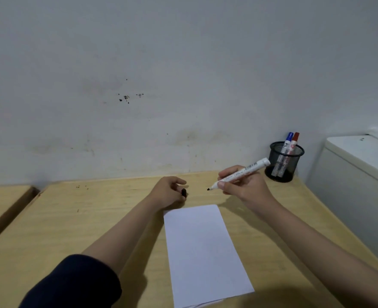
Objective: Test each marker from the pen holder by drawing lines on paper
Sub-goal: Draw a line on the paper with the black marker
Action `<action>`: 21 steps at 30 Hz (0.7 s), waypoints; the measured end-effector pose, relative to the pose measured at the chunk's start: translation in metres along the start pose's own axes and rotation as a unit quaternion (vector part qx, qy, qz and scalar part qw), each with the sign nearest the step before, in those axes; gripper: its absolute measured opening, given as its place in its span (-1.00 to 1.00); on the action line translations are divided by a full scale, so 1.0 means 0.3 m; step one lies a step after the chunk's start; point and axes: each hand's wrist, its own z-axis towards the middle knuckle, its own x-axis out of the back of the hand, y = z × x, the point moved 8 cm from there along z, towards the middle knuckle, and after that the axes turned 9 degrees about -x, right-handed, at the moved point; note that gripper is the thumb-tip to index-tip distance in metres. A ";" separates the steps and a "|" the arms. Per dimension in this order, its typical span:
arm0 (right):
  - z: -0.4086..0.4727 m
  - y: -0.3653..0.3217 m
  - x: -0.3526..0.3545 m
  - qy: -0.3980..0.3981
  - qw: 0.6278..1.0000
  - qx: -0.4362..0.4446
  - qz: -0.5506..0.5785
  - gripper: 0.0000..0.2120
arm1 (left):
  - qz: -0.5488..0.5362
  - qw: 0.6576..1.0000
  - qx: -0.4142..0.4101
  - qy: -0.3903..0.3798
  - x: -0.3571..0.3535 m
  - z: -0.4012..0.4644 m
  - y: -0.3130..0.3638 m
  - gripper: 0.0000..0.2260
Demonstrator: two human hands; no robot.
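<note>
My right hand (243,185) grips an uncapped white marker (241,173), its black tip pointing left above the desk beyond the paper. My left hand (169,192) rests on the desk and pinches the marker's black cap (184,192). A blank white sheet of paper (203,252) lies on the desk in front of me, below both hands. A black mesh pen holder (283,162) stands at the back right against the wall, holding a blue-capped marker (288,138) and a red-capped marker (294,140).
The wooden desk (83,218) ends at a stained white wall behind. A second desk surface (1,201) sits to the left across a gap. A white appliance or cabinet (357,165) stands close on the right.
</note>
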 end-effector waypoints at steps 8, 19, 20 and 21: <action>-0.012 0.011 -0.062 0.005 0.999 -0.009 0.048 -0.94 | 0.002 0.993 -0.018 0.114 0.109 -0.151 0.013 -0.80; -0.008 0.090 -0.261 -0.020 0.989 -0.097 0.106 -0.93 | 0.210 0.966 -0.118 0.095 0.068 -0.380 -0.036 -0.73; -0.006 0.112 -0.276 -0.015 0.988 -0.111 0.102 -0.92 | 0.216 0.963 -0.129 0.101 0.068 -0.384 -0.032 -0.73; -0.002 0.135 -0.291 -0.009 0.987 -0.126 0.097 -0.90 | 0.223 0.959 -0.138 0.107 0.067 -0.386 -0.031 -0.73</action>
